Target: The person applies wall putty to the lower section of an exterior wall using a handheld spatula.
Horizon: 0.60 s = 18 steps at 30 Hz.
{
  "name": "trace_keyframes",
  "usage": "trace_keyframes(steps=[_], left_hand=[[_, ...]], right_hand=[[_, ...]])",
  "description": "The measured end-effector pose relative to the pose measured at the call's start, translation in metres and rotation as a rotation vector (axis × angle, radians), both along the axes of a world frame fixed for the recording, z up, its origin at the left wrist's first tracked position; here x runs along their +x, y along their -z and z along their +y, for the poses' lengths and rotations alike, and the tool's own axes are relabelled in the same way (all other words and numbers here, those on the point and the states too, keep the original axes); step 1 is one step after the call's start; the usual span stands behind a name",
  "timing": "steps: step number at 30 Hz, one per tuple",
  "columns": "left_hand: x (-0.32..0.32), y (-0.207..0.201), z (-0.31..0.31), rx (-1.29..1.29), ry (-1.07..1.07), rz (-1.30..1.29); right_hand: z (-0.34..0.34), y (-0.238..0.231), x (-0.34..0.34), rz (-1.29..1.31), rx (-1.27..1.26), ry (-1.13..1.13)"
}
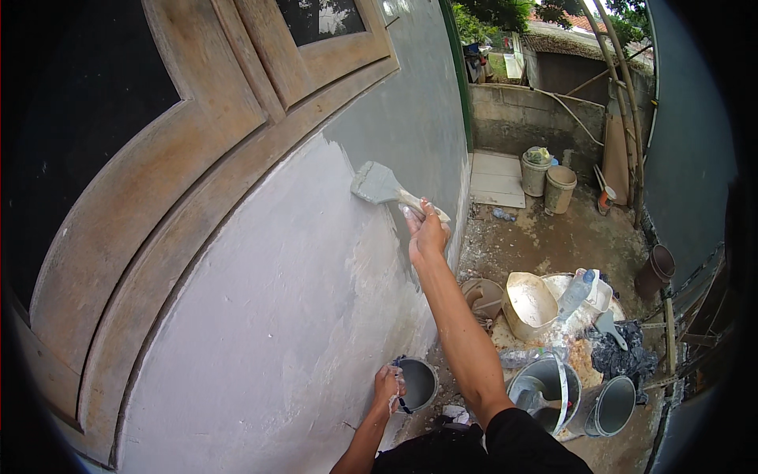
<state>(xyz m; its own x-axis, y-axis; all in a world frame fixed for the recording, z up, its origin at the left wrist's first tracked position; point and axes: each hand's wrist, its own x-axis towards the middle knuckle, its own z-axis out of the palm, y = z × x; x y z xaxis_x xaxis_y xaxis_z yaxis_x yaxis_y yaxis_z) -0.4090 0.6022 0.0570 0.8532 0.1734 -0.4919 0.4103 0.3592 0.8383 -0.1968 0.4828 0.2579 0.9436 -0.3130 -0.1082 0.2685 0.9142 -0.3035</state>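
My right hand (pixel 428 233) is closed round the pale handle of a wide paintbrush (pixel 378 183). Grey paint coats its bristles, which lie against the wall (pixel 268 308) where fresh grey meets the whitish surface. Low beside the wall, my left hand (pixel 388 389) grips the dark handle at the rim of a small bucket (pixel 418 384) with grey paint inside. Above and to the left, a wooden window frame (pixel 237 158) with dark panes is set into the wall.
To the right, a messy round surface (pixel 505 338) bears a cut container (pixel 530 305), a plastic bottle (pixel 577 294), a putty knife (pixel 609 328) and a black plastic bag (pixel 624 351). Nearby stand a paint bucket (pixel 564 389) and a grey bucket (pixel 614 407). Two more buckets (pixel 560 189) stand farther off.
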Motion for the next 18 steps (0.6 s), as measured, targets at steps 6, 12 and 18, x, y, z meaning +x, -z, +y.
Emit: trace_keyframes(steps=[6, 12, 18], left_hand=[[-0.004, 0.006, -0.002, 0.007, 0.026, 0.063], [-0.009, 0.010, -0.005, -0.029, 0.016, 0.064], [-0.009, 0.009, -0.007, 0.021, 0.046, 0.075]], right_hand=[[-0.014, -0.043, 0.009, -0.166, 0.066, 0.027], [0.006, -0.067, -0.013, -0.180, 0.003, 0.005], [-0.002, 0.053, -0.026, 0.084, -0.047, -0.036]])
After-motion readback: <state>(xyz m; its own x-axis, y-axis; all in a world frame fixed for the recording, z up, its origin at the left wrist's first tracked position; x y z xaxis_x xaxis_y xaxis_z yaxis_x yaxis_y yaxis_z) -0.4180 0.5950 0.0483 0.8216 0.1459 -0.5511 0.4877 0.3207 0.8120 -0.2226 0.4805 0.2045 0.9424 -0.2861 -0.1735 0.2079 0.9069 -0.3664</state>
